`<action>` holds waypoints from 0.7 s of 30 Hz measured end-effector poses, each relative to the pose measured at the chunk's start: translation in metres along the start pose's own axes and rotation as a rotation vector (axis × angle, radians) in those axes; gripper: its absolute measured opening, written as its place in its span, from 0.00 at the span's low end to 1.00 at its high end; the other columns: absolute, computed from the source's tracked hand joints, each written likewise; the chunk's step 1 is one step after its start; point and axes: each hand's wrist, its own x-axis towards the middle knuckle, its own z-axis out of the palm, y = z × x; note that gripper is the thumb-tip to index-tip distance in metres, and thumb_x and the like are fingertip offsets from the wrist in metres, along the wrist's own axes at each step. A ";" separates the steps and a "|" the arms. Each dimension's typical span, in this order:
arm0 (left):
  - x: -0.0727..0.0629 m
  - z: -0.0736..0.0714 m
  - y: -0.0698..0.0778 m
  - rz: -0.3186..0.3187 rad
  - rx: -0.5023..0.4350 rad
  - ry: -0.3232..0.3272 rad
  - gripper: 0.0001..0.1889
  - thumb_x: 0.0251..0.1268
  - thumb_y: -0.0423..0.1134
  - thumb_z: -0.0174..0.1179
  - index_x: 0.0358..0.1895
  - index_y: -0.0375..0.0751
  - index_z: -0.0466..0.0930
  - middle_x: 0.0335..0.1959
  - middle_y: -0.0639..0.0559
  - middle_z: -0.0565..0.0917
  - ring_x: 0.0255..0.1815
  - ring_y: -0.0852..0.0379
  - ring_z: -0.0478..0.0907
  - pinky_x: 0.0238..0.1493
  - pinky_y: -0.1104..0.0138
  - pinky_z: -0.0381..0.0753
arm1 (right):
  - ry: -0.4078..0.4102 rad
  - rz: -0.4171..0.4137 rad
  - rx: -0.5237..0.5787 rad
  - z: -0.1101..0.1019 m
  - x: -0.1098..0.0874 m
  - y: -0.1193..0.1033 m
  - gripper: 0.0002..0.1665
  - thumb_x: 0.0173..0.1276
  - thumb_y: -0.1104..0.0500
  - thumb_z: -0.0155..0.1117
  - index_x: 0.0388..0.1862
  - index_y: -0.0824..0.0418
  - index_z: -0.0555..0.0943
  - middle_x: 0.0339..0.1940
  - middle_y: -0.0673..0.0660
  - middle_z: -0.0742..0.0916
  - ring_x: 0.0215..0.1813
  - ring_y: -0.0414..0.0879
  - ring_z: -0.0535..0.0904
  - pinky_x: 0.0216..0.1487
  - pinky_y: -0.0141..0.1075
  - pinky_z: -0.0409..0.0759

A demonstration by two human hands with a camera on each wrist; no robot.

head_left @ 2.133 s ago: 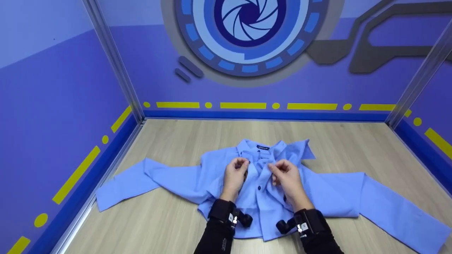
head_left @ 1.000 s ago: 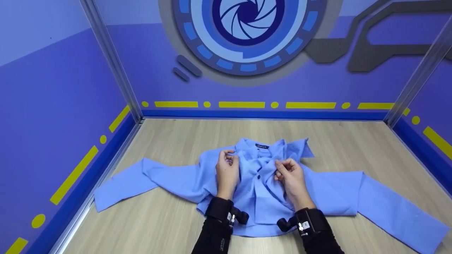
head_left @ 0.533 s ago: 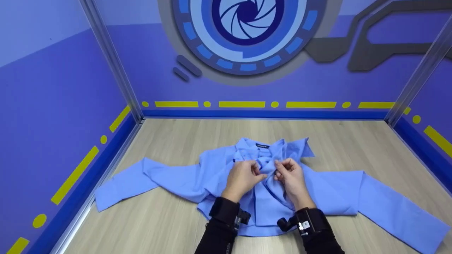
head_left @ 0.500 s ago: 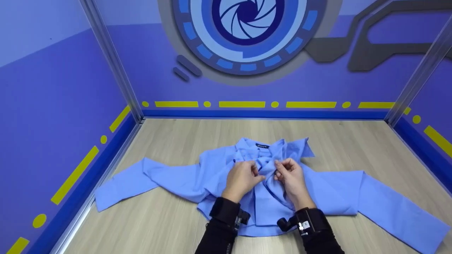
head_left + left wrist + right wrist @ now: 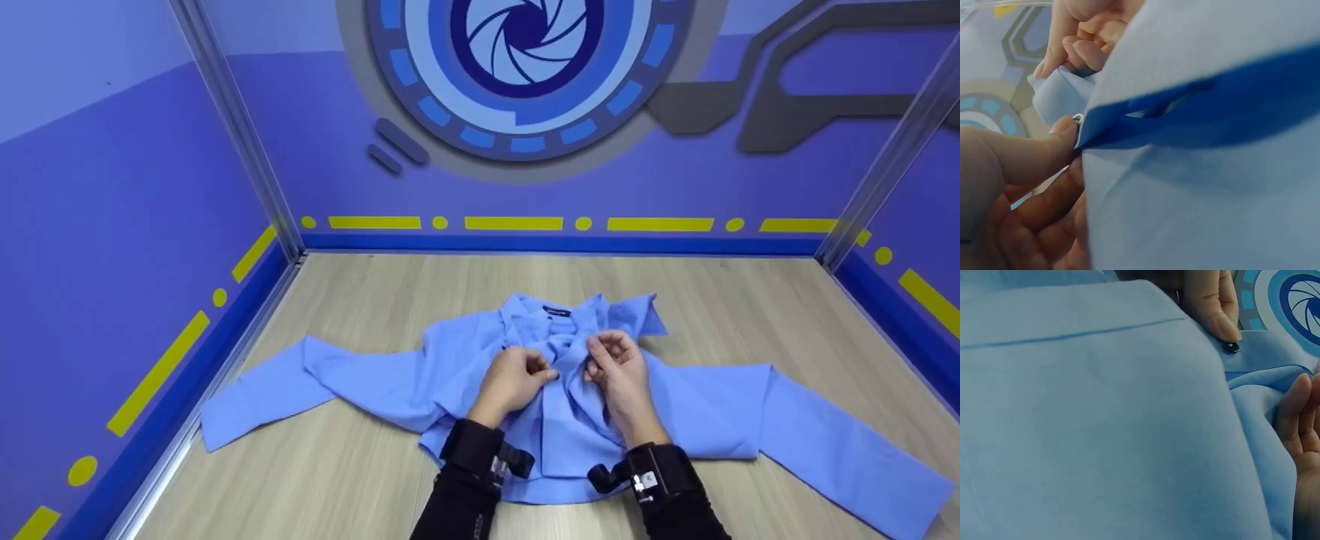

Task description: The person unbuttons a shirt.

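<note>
A light blue button-up shirt (image 5: 697,409) lies on the table, collar toward the back wall and sleeves spread to both sides. At its front placket, my left hand (image 5: 510,381) pinches the fabric edge between thumb and fingers. A dark, shiny button (image 5: 1231,347) sits right at the left thumb tip in the right wrist view. My right hand (image 5: 622,379) holds a fold of the shirt front just to the right, seen at the edge of the right wrist view. In the left wrist view, raised cloth partly hides the right hand (image 5: 1084,39).
The wood-grain table (image 5: 337,480) is enclosed by a blue-purple back wall (image 5: 757,180) and side walls with yellow markings. A metal frame post (image 5: 247,142) stands in the left corner. A dark label (image 5: 556,311) shows inside the collar.
My left hand went left off the placket, then came back right and down to the button by the right hand. The right hand shifted slightly right, keeping its hold on the shirt.
</note>
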 end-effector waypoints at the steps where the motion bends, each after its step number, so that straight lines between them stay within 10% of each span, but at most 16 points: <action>1: 0.000 0.000 0.000 -0.036 -0.086 -0.004 0.09 0.64 0.39 0.70 0.26 0.44 0.84 0.22 0.60 0.77 0.22 0.64 0.71 0.27 0.70 0.72 | -0.047 -0.023 0.053 -0.001 -0.001 -0.002 0.07 0.74 0.68 0.60 0.46 0.62 0.72 0.29 0.52 0.78 0.20 0.40 0.71 0.20 0.30 0.74; 7: 0.004 0.006 -0.003 -0.312 -0.616 0.036 0.04 0.64 0.36 0.68 0.33 0.39 0.86 0.26 0.54 0.81 0.20 0.60 0.72 0.21 0.70 0.72 | -0.417 -0.027 0.187 -0.003 -0.005 -0.009 0.06 0.77 0.68 0.55 0.42 0.61 0.79 0.29 0.53 0.83 0.19 0.37 0.73 0.18 0.27 0.72; 13: 0.008 0.020 -0.024 -0.377 -0.741 0.001 0.05 0.64 0.38 0.69 0.37 0.40 0.87 0.31 0.53 0.83 0.24 0.60 0.77 0.27 0.69 0.77 | -0.255 0.012 -0.367 0.004 -0.005 0.006 0.07 0.68 0.66 0.69 0.40 0.69 0.83 0.27 0.59 0.84 0.19 0.43 0.77 0.21 0.33 0.80; 21: 0.011 0.027 -0.043 -0.257 -0.785 -0.004 0.06 0.61 0.30 0.70 0.38 0.31 0.85 0.29 0.52 0.84 0.27 0.59 0.81 0.31 0.69 0.82 | -0.220 0.036 -0.498 0.000 -0.005 0.020 0.12 0.63 0.66 0.74 0.41 0.72 0.84 0.31 0.62 0.85 0.21 0.43 0.77 0.22 0.31 0.79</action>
